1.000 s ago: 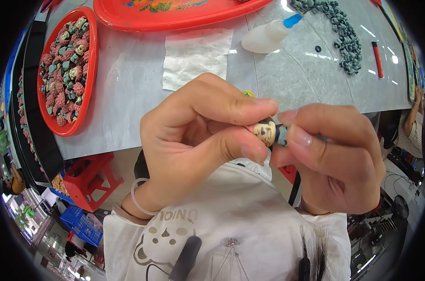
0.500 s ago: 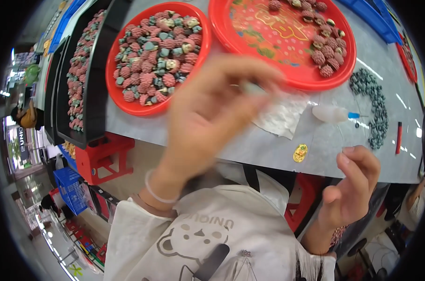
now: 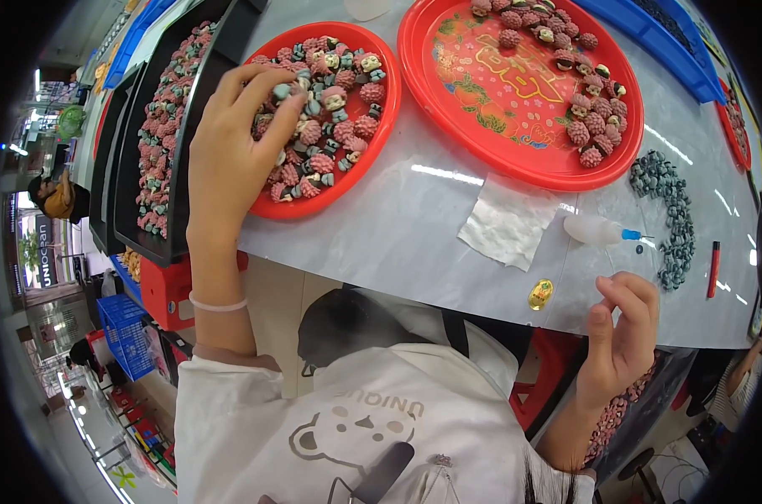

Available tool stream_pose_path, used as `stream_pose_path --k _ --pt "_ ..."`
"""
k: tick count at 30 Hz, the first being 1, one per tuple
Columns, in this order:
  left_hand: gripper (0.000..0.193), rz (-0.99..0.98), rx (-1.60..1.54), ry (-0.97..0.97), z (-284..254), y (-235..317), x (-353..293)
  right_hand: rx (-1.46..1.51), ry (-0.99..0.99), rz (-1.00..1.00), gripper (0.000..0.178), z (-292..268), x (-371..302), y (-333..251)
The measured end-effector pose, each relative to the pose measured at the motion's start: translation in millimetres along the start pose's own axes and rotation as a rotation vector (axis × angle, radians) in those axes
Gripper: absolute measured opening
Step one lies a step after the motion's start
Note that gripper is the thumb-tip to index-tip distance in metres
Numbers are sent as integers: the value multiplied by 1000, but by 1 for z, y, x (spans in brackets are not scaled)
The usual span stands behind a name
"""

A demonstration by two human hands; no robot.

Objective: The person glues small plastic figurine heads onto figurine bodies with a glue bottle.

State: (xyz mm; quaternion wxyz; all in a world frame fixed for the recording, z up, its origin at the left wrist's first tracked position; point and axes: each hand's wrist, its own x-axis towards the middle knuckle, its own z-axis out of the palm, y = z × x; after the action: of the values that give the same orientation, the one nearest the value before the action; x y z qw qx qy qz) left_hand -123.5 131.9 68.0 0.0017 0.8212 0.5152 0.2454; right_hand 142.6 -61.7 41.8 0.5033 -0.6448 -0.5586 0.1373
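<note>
My left hand (image 3: 234, 139) reaches over the left red tray (image 3: 379, 139), which is heaped with small pink-and-grey figures (image 3: 320, 161) that have pale faces. Its thumb and fingertips close around a small grey-and-pink figure (image 3: 295, 82) among the heap; the fingers partly hide it. Near the table's front edge, at the right, my right hand (image 3: 620, 340) is raised with curled fingers. A gap shows between its thumb and index finger, and nothing is seen in it. Beyond it lie a translucent squeeze bottle (image 3: 593, 229) with a blue needle tip and a white cloth (image 3: 505, 223).
A second red tray (image 3: 456, 143) holds pink figures along its right side. Small dark grey-green pieces (image 3: 676, 227) form a curved row. A red pen (image 3: 714, 270) and a gold oval sticker (image 3: 541, 294) lie nearby. At left stands a black bin (image 3: 192, 126) of pieces; blue trays (image 3: 662, 46) sit behind.
My left hand has moved left and away from me, from above the table's middle to the left tray, with a small grey piece in its fingers. My right hand has shifted slightly.
</note>
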Motion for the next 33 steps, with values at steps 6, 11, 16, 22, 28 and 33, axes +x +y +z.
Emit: stream_pose_path --k 6,11,16,22,28,33 --pt "29 -16 207 22 14 4 5 53 0 28 15 3 -1 -4" --pt "29 106 122 -35 10 8 3 45 -19 45 12 5 -3 -4" --pt "27 -68 153 -51 7 10 2 21 -27 39 12 2 -3 -1" --pt "24 102 183 40 14 8 5 13 -43 24 12 1 -3 -1" --pt "26 54 -116 -184 -8 12 11 13 -78 30 12 -2 -3 -3" --pt "25 72 56 -64 -15 23 19 0 -89 39 12 -4 -2 -5"
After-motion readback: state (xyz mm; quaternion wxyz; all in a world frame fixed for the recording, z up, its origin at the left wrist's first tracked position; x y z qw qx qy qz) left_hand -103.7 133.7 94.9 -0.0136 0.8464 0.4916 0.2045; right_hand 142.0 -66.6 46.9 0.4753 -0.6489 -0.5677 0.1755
